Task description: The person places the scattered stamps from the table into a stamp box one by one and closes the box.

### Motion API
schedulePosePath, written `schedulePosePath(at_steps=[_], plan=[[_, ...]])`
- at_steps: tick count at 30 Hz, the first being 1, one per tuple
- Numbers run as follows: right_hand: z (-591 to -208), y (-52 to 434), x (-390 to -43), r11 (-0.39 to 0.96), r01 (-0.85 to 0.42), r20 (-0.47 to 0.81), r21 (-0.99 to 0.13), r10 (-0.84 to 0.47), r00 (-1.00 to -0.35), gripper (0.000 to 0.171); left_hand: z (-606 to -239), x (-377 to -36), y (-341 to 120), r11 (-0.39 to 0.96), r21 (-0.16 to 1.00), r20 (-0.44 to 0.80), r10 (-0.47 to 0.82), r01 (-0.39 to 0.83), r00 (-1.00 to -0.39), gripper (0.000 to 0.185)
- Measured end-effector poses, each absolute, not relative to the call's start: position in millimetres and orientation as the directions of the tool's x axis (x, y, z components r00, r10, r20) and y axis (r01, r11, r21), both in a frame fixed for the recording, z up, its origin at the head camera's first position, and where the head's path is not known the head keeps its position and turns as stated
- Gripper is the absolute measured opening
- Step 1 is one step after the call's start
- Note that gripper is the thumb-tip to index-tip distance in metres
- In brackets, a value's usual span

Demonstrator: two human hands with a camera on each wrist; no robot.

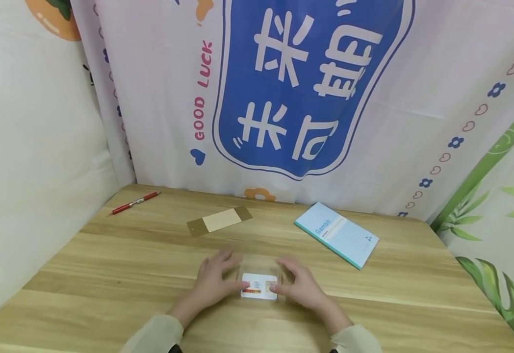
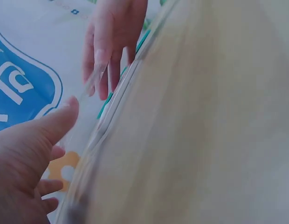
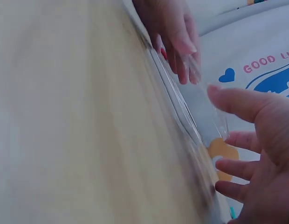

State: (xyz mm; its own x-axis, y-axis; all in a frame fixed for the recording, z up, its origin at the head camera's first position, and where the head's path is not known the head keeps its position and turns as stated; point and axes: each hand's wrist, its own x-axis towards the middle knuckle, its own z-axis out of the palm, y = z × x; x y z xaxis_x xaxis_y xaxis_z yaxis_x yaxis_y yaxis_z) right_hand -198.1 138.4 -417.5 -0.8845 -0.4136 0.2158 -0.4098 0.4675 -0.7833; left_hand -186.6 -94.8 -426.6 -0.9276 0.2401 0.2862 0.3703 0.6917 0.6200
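Observation:
In front of the person, a small white card-like pack (image 1: 257,293) with red and yellow print lies on the table. A see-through plastic piece (image 3: 221,122) spans the space between the hands over the pack, its faint outline overlapping it in the head view. The left hand (image 1: 215,280) holds this plastic at its left side, thumb near and fingers spread toward the far edge. From the other side the right hand (image 1: 302,284) holds it the same way. In the left wrist view the plastic runs between the left thumb (image 2: 65,119) and the right hand's fingers.
A red pen (image 1: 134,203) lies at the back left of the wooden table (image 1: 107,274). Behind the hands is a brown and beige strip (image 1: 219,220). A light blue notebook (image 1: 336,235) marked Gambit rests at the back right. Printed cloth (image 1: 164,98) hangs behind the table.

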Motion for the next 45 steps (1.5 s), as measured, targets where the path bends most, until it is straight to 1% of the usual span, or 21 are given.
schedulePosePath(at_steps=[9, 23, 37, 45], plan=[[-434, 141, -183, 0.576, -0.464, 0.250, -0.673, -0.413, -0.876, 0.061, -433, -171, -94, 0.714, 0.599, 0.272, 0.245, 0.363, -0.931, 0.067], [-436, 142, -180, 0.588, -0.455, 0.230, -0.669, -0.418, -0.879, 0.061, -438, -171, -91, 0.734, 0.566, 0.273, 0.263, 0.376, -0.925, 0.064], [-436, 141, -179, 0.617, -0.484, 0.252, -0.621, -0.427, -0.868, 0.059, -436, -170, -91, 0.744, 0.551, 0.268, 0.272, 0.379, -0.924, 0.061], [-438, 139, -182, 0.645, -0.509, 0.249, -0.570, -0.455, -0.855, 0.060, -436, -169, -93, 0.757, 0.536, 0.258, 0.275, 0.374, -0.926, 0.062]])
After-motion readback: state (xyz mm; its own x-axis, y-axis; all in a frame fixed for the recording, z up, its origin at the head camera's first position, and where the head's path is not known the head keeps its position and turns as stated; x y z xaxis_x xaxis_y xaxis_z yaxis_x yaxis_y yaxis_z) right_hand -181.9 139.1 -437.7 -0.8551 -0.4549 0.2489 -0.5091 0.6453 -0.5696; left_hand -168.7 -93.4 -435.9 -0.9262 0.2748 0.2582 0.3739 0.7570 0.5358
